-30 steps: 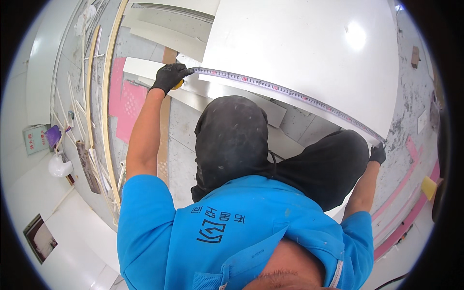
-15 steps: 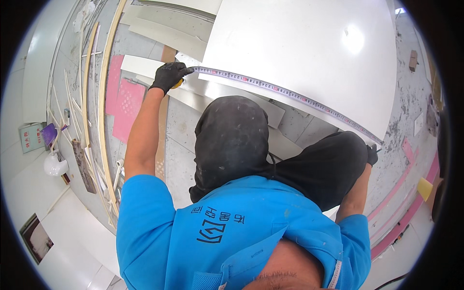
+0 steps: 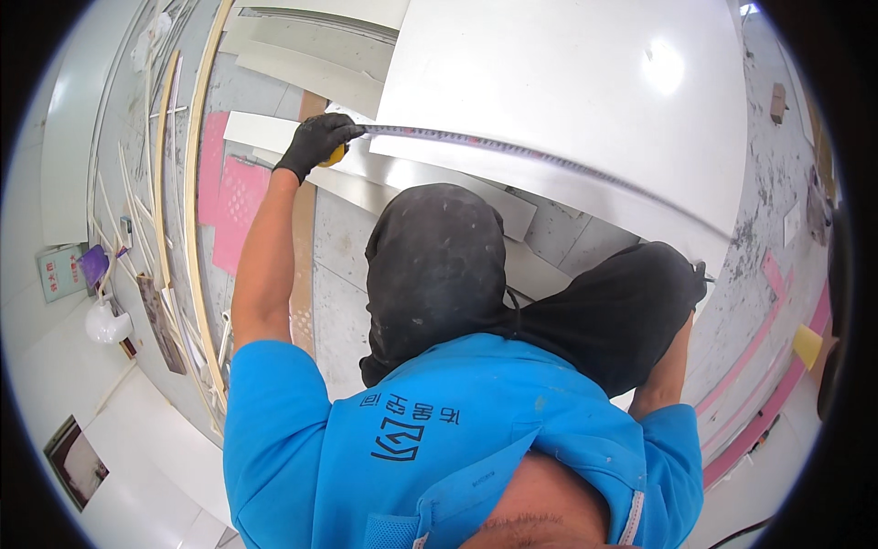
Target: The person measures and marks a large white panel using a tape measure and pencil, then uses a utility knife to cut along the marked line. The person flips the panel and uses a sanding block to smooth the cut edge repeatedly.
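Left hand (image 3: 318,146), right hand (image 3: 700,285), both black-gloved; one tape (image 3: 512,146); one large white board (image 3: 558,82). The left hand grips the tape's yellow case beyond the board's left edge; the blade stretches across, near the front edge, to the right edge. The bent right knee (image 3: 640,288) mostly hides the right hand; its grip cannot be told. Speckled floor (image 3: 768,192) runs rightward, with one brown block (image 3: 777,102). Two pink pieces (image 3: 240,206) lie left.

Grey tiled floor (image 3: 340,316), pink sheets (image 3: 241,203), wooden strips (image 3: 190,174), brown block (image 3: 777,103) on it
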A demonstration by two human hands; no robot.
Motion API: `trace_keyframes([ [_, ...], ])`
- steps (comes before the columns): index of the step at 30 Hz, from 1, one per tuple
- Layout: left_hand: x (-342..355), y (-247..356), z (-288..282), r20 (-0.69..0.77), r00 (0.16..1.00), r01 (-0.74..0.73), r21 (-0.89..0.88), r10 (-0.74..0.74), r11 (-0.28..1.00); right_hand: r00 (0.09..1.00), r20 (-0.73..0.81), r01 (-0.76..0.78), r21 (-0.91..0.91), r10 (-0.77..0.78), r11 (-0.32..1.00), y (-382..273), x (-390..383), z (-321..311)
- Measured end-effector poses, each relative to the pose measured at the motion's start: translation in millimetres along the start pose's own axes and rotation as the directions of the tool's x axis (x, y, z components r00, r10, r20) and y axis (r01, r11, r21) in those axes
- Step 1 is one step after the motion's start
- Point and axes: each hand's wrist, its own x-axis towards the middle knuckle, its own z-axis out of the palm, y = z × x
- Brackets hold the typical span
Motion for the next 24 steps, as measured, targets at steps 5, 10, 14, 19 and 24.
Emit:
trace_keyframes([
  [5,46.6,31.5,-13.0,0.106,0.994,0.056,-0.535,0.001,0.843,0.999,0.032,0.01,0.105,-0.013,0.994,23.6,-31.0,-7.6],
  [10,34.4,-11.8,-12.1,0.146,0.984,0.159,-0.465,-0.102,0.871,1.0,0.004,0.005,0.307,-0.006,0.952,-38.9,-103.8,87.1],
  [14,27.6,-3.5,-17.3,0.174,0.974,0.217,-0.511,-0.146,0.832,0.993,-0.08,-0.044,0.411,0.085,0.911,-83.2,-152.2,94.8],
  [19,39.6,19.3,-19.6,0.267,0.963,0.198,-0.614,-0.036,0.764,0.992,-0.099,-0.014,0.493,0.073,0.87,-71.1,-166.2,91.3],
  [24,80.8,56.4,-31.2,0.504,0.863,0.287,-0.432,-0.035,0.855,0.997,-0.038,-0.037,0.584,0.072,0.811,-62.2,-159.5,97.5],
])
